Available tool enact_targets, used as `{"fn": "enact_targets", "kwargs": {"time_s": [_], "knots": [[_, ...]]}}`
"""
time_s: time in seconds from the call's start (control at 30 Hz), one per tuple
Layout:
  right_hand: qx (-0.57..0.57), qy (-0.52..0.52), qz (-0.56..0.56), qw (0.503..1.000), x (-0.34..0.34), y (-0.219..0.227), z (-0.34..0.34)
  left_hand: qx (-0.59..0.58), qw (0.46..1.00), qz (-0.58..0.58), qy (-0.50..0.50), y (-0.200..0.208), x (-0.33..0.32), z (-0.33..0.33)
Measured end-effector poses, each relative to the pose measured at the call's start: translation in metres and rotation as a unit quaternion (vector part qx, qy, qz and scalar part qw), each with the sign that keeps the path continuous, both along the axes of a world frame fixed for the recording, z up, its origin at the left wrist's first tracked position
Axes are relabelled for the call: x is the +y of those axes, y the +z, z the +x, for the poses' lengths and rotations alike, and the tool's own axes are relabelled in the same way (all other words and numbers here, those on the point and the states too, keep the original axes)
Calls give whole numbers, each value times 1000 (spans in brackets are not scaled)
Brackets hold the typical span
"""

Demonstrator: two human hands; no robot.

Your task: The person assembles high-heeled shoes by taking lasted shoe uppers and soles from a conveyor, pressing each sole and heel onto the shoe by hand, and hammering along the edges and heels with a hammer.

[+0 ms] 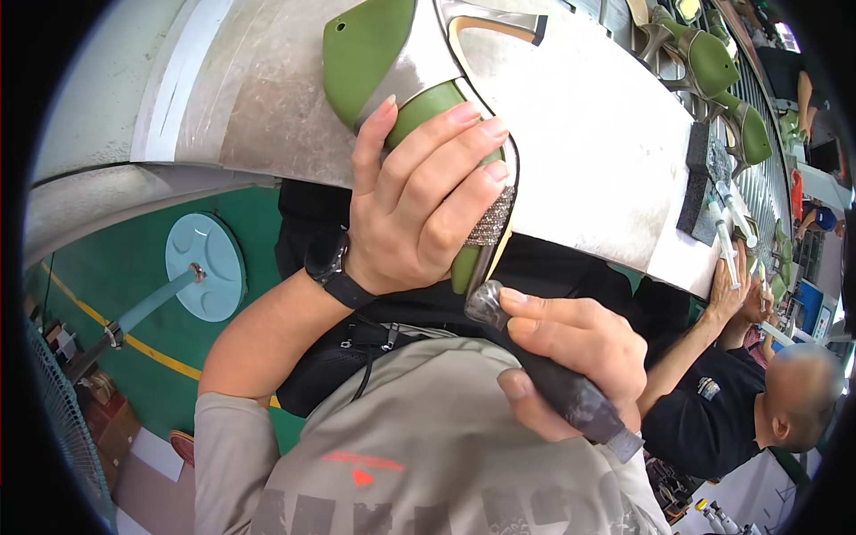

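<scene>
A high-heeled shoe [415, 62] sits on a green shoe last [361, 67], its toe toward me and its heel pointing away. Across the front runs a strap of glittering stones [489, 225]. My left hand [423, 192] wraps over the shoe's upper with fingers closed, pressing it at the table's near edge. In my right hand [580, 348], fingers closed, is a dark stubby tool with a rounded end [566, 383]. That rounded end is at the shoe's toe, close to the sole edge; whether it touches cannot be made out.
The metal table [597, 134] spreads ahead. At the right are more shoes on green lasts [709, 62], a black foam block [700, 178] and syringes [733, 214]. A co-worker [713, 401] works nearby. A light blue stool [207, 266] and a fan [62, 419] stand left.
</scene>
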State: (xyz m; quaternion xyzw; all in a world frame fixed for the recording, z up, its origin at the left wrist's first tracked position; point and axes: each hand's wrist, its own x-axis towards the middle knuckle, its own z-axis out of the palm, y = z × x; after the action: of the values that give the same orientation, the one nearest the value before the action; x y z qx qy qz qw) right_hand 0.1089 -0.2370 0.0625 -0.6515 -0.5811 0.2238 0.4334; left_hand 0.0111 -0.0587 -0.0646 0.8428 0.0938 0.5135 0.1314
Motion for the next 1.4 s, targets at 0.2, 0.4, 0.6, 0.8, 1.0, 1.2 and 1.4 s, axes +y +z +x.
{"fn": "enact_targets", "kwargs": {"time_s": [0.2, 0.4, 0.6, 0.8, 1.0, 1.2, 1.4], "knots": [[149, -166, -72, 972, 30, 18, 17, 58, 995, 80, -22, -2, 9, -6], [157, -228, -89, 957, 45, 27, 28, 15, 1000, 0, -20, 4, 1, -3], [243, -153, 13, 958, 24, -10, 19, -14, 1000, 9, -11, 2, 5, 1], [433, -107, 134, 885, -14, -70, -9, 19, 1000, -1, -17, 4, 2, 0], [282, -114, 172, 937, -24, -77, -30, 2, 1000, -19, -8, 4, -1, 3], [-101, -68, 66, 990, -14, -21, -22, 19, 1000, -14, -8, 2, -5, 5], [-162, -36, -101, 981, 9, 27, -15, 4, 1000, -29, 1, 1, -10, 8]]}}
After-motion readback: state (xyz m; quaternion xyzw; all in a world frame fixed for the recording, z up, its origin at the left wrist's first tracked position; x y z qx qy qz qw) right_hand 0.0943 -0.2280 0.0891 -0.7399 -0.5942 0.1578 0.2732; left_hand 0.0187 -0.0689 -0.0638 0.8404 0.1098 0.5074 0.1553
